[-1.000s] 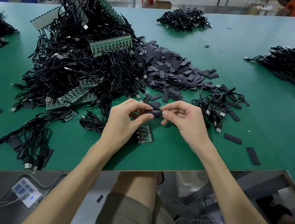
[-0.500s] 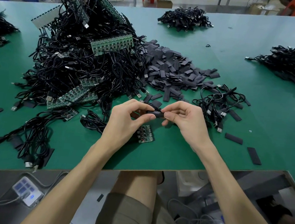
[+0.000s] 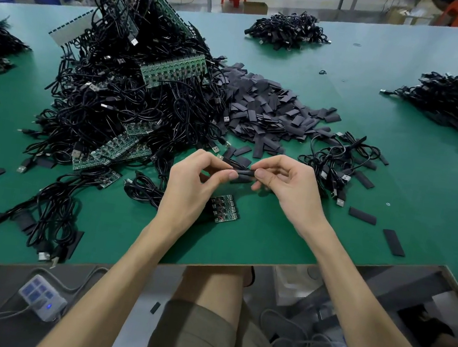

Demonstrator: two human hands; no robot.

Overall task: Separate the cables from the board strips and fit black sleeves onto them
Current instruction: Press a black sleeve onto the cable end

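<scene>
Left hand (image 3: pixel 191 181) and right hand (image 3: pixel 290 190) pinch opposite ends of black sleeve (image 3: pixel 244 173); axis parallel to worktop (image 3: pixel 270 246) near edge.

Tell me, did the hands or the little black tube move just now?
Nothing clearly moved. The left hand and right hand still pinch the short black sleeve between them; nothing taken or released. The small green circuit board piece, tangled black cable heap and flat black sleeve pile lie as before.
</scene>
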